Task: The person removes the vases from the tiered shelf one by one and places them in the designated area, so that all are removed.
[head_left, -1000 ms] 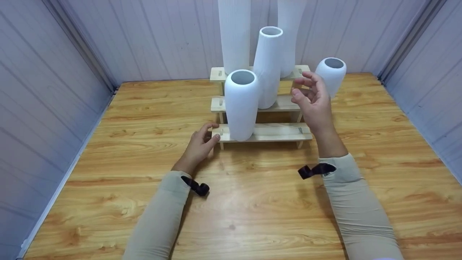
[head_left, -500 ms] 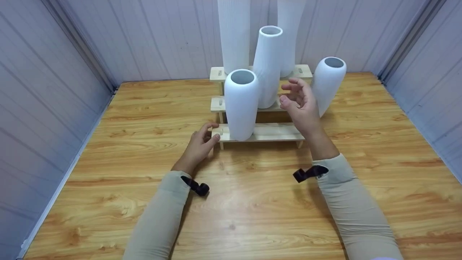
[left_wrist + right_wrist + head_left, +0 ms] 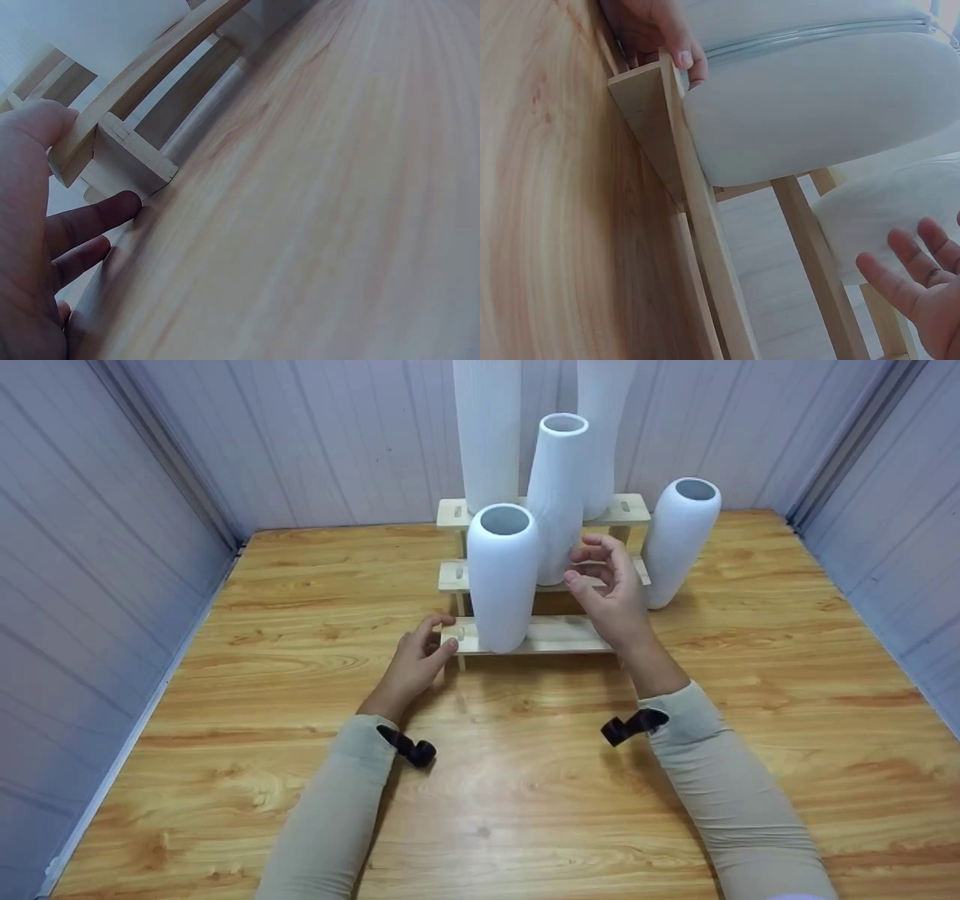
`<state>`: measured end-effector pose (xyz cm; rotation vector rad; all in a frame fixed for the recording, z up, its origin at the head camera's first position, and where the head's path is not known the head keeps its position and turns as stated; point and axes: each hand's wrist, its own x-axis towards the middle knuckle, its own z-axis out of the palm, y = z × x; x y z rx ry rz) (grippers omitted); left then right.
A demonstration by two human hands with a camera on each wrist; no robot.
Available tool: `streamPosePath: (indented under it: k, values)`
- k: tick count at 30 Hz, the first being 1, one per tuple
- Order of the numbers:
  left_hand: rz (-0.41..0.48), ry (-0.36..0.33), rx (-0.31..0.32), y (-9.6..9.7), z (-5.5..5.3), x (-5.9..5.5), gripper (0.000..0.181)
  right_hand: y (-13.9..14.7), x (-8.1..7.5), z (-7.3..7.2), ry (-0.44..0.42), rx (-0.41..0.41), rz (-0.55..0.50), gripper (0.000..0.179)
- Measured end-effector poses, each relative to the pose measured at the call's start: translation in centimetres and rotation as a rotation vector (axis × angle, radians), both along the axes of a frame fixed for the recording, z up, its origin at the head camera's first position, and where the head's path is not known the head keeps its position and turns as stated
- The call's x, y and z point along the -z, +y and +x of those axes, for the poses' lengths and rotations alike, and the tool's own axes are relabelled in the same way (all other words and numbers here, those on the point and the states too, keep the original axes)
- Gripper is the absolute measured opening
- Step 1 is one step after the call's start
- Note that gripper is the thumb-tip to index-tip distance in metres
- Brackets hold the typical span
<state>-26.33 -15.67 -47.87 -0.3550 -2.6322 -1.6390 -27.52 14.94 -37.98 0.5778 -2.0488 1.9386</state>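
A three-step wooden stand (image 3: 570, 634) holds several white vases. On its lowest step a smooth white vase (image 3: 502, 585) stands upright. Behind it, the middle step bears a taller, narrow-necked white vase (image 3: 556, 495). My left hand (image 3: 412, 660) grips the left end of the lowest step; in the left wrist view the thumb (image 3: 56, 120) lies against the board's end. My right hand (image 3: 611, 592) hovers over the stand's right side, fingers loosely bent and holding nothing. Its fingertips (image 3: 900, 244) are close to the middle-step vase; whether they touch it I cannot tell.
Two tall white vases, a left one (image 3: 491, 435) and a right one (image 3: 600, 442), stand on the top step, their tops cut off by the frame. Another white vase (image 3: 681, 544) stands right of the stand on the wooden table (image 3: 525, 780). Pale panel walls (image 3: 337, 442) enclose the table.
My right hand has moved left and down, from in front of the vase on the right toward the middle-step vase. The left hand and all the vases have stayed put.
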Motion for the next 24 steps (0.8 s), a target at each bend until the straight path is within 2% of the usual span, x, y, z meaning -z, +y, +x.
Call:
streamPosePath:
  k: [8,24]
  values:
    - [0.001,-0.039,-0.007,0.0,0.2,0.0,0.035,-0.7,0.5,0.0,0.034,-0.024,0.002,0.050]
    - [0.017,-0.031,-0.004,0.0,0.1,0.1,0.037,-1.4,1.5,0.3,0.016,-0.061,0.075,0.055]
